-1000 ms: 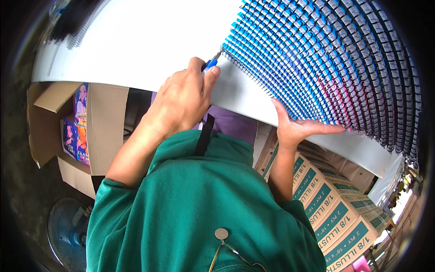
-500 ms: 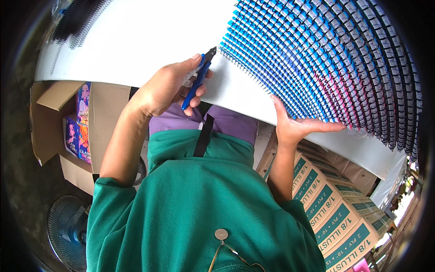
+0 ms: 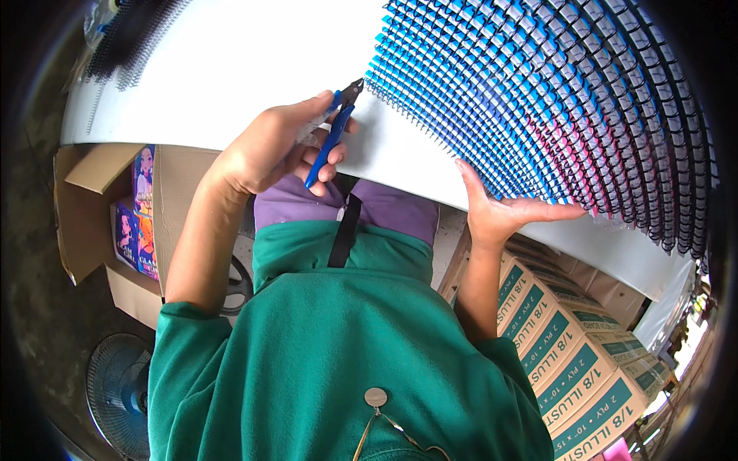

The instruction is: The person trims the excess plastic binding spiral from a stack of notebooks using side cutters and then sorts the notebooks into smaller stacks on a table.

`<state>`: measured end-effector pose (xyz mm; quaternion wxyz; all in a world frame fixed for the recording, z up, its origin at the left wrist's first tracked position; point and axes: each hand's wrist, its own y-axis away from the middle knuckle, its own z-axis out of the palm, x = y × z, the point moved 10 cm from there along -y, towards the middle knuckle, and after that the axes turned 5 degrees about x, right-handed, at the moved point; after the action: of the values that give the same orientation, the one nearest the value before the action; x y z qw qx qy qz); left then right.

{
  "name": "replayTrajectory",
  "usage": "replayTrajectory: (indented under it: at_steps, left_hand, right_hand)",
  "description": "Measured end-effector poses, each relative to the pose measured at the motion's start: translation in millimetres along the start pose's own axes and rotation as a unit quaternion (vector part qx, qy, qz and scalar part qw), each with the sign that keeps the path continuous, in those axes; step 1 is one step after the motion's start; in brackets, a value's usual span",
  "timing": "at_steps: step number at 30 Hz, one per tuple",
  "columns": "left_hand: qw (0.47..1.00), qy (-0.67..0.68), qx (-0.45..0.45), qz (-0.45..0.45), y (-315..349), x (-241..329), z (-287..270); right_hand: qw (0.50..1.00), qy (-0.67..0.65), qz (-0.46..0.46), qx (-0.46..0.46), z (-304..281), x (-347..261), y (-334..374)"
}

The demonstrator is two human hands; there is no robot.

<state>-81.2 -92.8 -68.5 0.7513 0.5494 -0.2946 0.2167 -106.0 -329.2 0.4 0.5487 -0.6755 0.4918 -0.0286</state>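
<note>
My left hand (image 3: 278,146) is closed round a pair of blue-handled wire cutters (image 3: 329,146). Their dark jaws point up and right, at the near left corner of a row of spiral-bound notebooks (image 3: 477,107) with black coils and blue, white and pink edges. The jaw tips are by a coil end; whether they touch it I cannot tell. A crumpled bit of clear plastic shows inside the left hand. My right hand (image 3: 500,215) lies open along the notebooks' near right end, thumb spread to the left and fingers stretched to the right.
The notebooks lie on a white table (image 3: 223,69). Loose black coils (image 3: 131,46) sit at its far left. Below the table's left side stand an open carton (image 3: 181,184) with colourful boxes or books inside and a fan (image 3: 119,392). Stacked boxes (image 3: 576,346) stand at lower right.
The wire cutters have shifted slightly and their handles look a little further apart. My right hand stays at the notebooks' end.
</note>
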Motion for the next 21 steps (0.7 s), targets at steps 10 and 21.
replayTrajectory:
  at_steps: [10,21]
  left_hand:
    - [0.996,0.056,-0.054,-0.045,1.8,-8.4,12.2]
    - [0.969,0.187,-0.132,-0.095,-2.2,-15.7,15.2]
  right_hand:
    - [0.999,0.026,0.012,-0.031,2.2,2.0,3.8]
    - [0.997,0.069,0.015,-0.027,3.3,-0.4,2.3]
